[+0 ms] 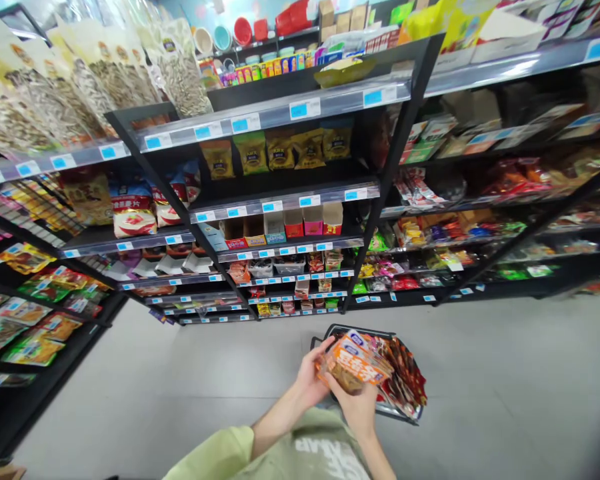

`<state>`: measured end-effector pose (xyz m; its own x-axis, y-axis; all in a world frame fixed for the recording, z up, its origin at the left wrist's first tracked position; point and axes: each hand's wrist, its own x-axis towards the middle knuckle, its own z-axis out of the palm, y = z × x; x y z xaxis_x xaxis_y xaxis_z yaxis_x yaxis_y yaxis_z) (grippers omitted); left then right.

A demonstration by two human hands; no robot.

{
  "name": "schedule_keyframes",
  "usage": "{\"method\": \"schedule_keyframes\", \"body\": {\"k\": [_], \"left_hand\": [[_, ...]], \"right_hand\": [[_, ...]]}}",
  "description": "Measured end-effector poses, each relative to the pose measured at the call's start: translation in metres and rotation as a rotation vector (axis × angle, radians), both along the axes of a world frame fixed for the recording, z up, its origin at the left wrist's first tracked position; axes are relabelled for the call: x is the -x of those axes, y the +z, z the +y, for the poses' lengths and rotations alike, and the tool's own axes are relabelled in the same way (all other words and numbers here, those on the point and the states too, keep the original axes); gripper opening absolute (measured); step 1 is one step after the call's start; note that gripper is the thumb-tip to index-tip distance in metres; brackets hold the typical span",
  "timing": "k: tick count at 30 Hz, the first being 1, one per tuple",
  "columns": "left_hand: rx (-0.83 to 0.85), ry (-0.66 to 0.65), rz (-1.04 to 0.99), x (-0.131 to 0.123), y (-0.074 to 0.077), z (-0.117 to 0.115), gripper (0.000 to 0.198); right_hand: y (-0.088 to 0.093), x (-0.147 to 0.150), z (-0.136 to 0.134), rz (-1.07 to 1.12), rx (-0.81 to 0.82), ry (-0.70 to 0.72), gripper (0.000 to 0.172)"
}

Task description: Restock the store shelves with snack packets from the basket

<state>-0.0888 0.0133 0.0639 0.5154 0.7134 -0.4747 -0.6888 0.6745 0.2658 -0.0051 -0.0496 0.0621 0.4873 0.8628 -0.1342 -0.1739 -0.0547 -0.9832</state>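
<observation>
Both hands hold orange-and-clear snack packets (353, 363) with white lettering and a dark blue logo; at least two seem stacked, and brown food shows through the clear part. My left hand (313, 373) grips their left edge, fingers wrapped round it. At the near right side, my right hand (355, 403) has its thumb on the front of the packets. Just beneath and behind them sits a black basket (363, 329) on the floor, partly covered by my hands. Dark red and brown snack packets (405, 380) fill its right part.
Ahead stand black shelves (285, 199) with blue-and-white price tags, carrying yellow snack bags (280, 152) and small open boxes (294, 223). Bags of sunflower seeds (177, 67) stand at upper left. More packets (35, 340) line the left shelf. Grey floor (205, 380) lies between.
</observation>
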Motion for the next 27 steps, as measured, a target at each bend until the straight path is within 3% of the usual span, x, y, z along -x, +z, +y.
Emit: {"method": "schedule_keyframes", "body": {"k": [7,12,19,24,27], "left_hand": [[-0.055,-0.013,0.044,-0.003,-0.015,-0.008,0.040],[-0.072,0.008,0.005,-0.011,-0.012,-0.010,0.037],[-0.052,-0.002,0.109,-0.013,-0.001,-0.008,0.033],[-0.134,0.001,0.181,-0.012,-0.011,-0.012,0.021],[-0.047,0.026,0.126,-0.011,-0.015,-0.015,0.019]], "right_hand": [[0.009,0.000,0.001,-0.033,0.012,-0.043,0.051],[0.008,0.004,0.006,-0.027,0.090,-0.196,0.064],[-0.003,0.000,0.008,-0.099,0.047,-0.264,0.074],[-0.008,-0.003,0.008,-0.160,0.070,-0.304,0.070],[-0.008,-0.003,0.009,-0.159,0.102,-0.335,0.071]]}}
